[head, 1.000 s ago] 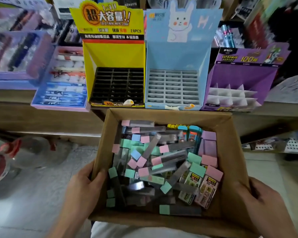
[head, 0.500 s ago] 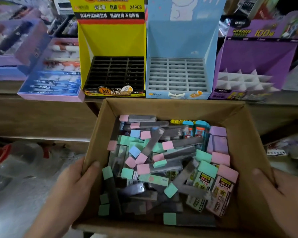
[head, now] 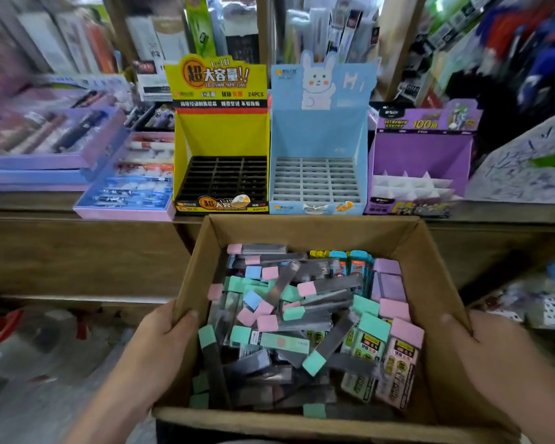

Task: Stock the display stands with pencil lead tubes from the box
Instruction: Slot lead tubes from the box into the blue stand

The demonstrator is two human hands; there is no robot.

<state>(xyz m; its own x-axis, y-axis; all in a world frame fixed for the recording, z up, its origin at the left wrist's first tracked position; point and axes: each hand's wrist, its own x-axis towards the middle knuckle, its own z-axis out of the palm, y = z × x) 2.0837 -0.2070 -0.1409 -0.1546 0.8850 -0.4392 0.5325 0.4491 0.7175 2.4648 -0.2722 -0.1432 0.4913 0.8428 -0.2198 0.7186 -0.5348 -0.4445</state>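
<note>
An open cardboard box (head: 314,230) sits in front of me, filled with several pencil lead tubes (head: 302,315) capped in pink, green and blue. My left hand (head: 154,350) grips the box's left wall, thumb over the rim. My right hand (head: 494,357) grips the right wall the same way. Beyond the box, on a wooden counter, stand three display stands with bare slots: a yellow one (head: 221,136) with a black grid, a light blue one (head: 318,136) with a grey grid, and a purple one (head: 420,155) with white dividers.
Flat purple and pink trays of pens (head: 125,187) lie left of the yellow stand. Shelves of packaged stationery (head: 205,33) rise behind the stands. The wooden counter (head: 77,251) fronts the box. A clear bottle with a red cap (head: 0,328) lies at lower left.
The view has tilted up, showing more of the stands and shelves. Both hands keep their hold on the box walls.
</note>
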